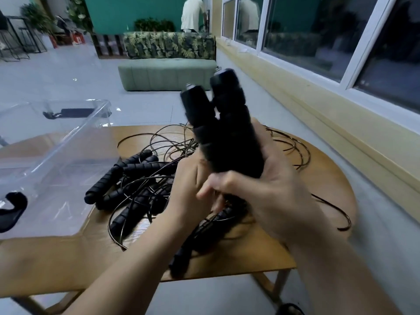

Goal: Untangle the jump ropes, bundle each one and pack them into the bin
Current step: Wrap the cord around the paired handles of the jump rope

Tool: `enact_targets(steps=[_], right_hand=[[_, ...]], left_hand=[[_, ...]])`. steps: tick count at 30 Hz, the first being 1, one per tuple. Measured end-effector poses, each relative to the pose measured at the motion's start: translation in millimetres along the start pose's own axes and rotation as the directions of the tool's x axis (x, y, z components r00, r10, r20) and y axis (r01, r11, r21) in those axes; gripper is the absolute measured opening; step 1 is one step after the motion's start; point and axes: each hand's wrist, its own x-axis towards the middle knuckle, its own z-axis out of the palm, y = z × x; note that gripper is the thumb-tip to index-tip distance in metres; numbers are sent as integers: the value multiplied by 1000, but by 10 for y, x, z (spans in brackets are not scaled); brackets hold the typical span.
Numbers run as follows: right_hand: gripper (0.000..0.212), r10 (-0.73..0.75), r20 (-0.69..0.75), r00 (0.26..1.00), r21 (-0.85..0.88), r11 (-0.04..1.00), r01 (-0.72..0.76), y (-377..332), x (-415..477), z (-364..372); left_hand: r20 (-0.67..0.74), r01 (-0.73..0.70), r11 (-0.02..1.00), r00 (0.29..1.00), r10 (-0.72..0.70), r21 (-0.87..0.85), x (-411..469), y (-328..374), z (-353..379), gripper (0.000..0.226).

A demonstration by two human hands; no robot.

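Two handles (pixel 227 133) gripped in right hand (pixel 279 185), left hand (pixel 186 189) seemingly touching.

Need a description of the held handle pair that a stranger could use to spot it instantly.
Find the round-edged wooden table beside the windows, covered in tangled black ropes. Above its middle, the right hand grips two black ribbed handles, splayed in a V. Unlike the other handles lying in the tangle, these stand upright, off the table.

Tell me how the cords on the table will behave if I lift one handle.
Probably floppy: the thin cords lie in loose loops. Likely to drag neighbours along, since loops cross several handles. The ribbed handles look grippy, not slippery.
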Motion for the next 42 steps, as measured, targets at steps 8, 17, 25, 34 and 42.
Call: enact_targets(steps=[8, 17, 25, 34, 42], right_hand=[[44, 1, -256, 967, 171, 984, 44, -5, 71, -284], [59, 3, -540, 842, -460, 836, -298, 75, 58, -820], [38, 625, 94, 775, -791, 520, -323, -183, -80, -724], [52, 447, 463, 766, -267, 894, -360, -463, -131, -522], [53, 51, -92, 994, -51, 997, -56, -326, -51, -359]], left_hand=[[276, -140, 882, 961, 11, 450, 125, 121, -169, 39], [248, -129, 829, 969, -12, 545, 279, 137, -553, 49], [268, -96, 935, 964, 2, 340, 261, 189, -544, 31], [287, 67, 995, 954, -84, 69, 232, -15, -413, 32], [320, -102, 937, 947, -10, 333, 271, -9, -256, 32]])
